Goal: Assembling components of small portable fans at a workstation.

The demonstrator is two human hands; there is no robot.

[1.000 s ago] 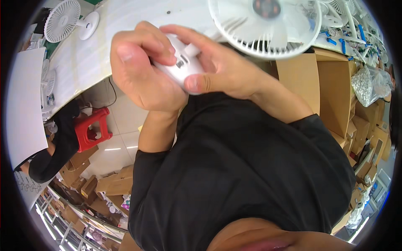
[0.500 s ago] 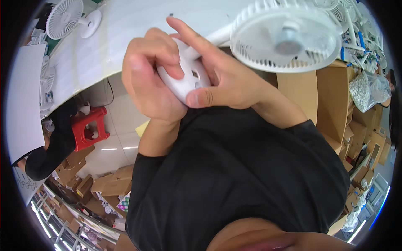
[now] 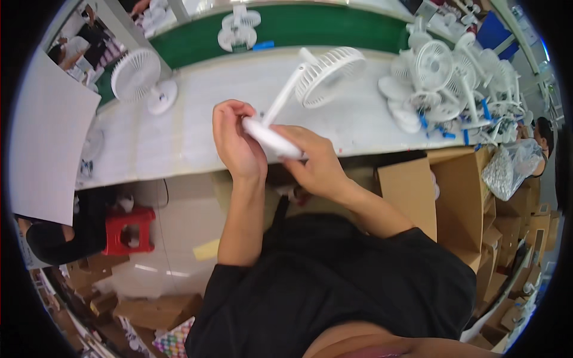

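Observation:
A small white desk fan [image 3: 328, 77] is held between both hands over the front edge of the white worktable [image 3: 197, 137]. Its caged head points away to the upper right, on a slim stem. My left hand [image 3: 237, 143] curls around the left side of the round base [image 3: 271, 140]. On the base's right side, my right hand [image 3: 316, 158] grips with the thumb underneath and the fingers on top. The base is tilted, its edge toward me, so its underside is mostly hidden.
Another white fan [image 3: 136, 76] stands at the table's left. Many fans [image 3: 433, 65] crowd the right end, with blue pieces among them. A green strip [image 3: 191, 40] runs behind. Below right are an open cardboard box [image 3: 409, 200] and a clear bag [image 3: 507, 170]; a red stool [image 3: 130, 230] stands left.
Both hands and the fan have moved away from my body toward the table. The base has turned from showing its holed face to nearly edge-on. My view now takes in more of the table.

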